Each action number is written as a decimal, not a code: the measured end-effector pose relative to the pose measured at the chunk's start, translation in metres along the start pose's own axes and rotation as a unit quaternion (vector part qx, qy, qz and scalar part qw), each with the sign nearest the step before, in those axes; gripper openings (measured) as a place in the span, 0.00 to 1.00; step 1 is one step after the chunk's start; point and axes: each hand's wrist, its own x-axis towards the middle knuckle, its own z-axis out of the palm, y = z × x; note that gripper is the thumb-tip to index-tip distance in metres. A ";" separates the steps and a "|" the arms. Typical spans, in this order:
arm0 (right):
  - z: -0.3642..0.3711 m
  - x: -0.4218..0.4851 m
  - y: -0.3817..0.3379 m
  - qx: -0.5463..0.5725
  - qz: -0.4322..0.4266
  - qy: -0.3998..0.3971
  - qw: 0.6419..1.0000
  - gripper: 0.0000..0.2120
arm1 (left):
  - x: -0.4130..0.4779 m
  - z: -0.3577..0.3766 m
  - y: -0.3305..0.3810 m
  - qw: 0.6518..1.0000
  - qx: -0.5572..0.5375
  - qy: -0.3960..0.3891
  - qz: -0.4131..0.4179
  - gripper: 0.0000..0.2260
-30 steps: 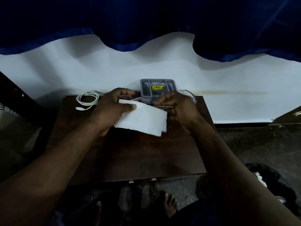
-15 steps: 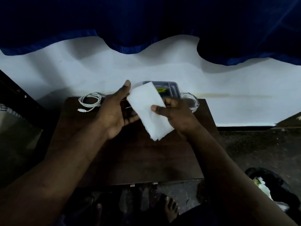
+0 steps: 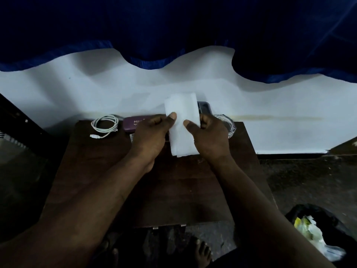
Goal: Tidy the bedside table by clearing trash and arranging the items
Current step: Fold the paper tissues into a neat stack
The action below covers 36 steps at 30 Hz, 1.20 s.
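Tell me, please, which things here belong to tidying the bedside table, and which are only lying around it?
Part of the job:
white tissue, held by left hand and right hand
coiled white cable
purple case
glass ashtray
grey box, mostly hidden
black trash bag on the floor
bedside table

Just there:
blue curtain
white wall

I see the near half of the table (image 3: 173, 190) bare, so a hand could pass there. Along the table's far edge stand a coiled cable (image 3: 105, 126), a purple case (image 3: 133, 124), a dark tray (image 3: 203, 107) and a glass dish (image 3: 229, 126), blocking that strip.
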 end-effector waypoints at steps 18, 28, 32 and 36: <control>0.013 -0.010 -0.008 0.086 0.048 -0.073 0.992 0.12 | -0.003 0.009 0.004 0.993 -0.066 -0.001 -0.096 0.14; 0.003 0.001 -0.011 0.026 0.009 -0.008 1.000 0.11 | 0.004 -0.001 0.006 0.997 0.011 -0.063 -0.044 0.08; -0.006 0.013 -0.011 0.028 0.023 -0.038 0.999 0.15 | 0.009 0.002 0.013 0.999 -0.003 0.012 -0.031 0.05; -0.016 0.030 -0.007 0.020 0.025 -0.070 0.997 0.14 | 0.025 0.003 0.026 0.997 0.036 0.038 0.052 0.06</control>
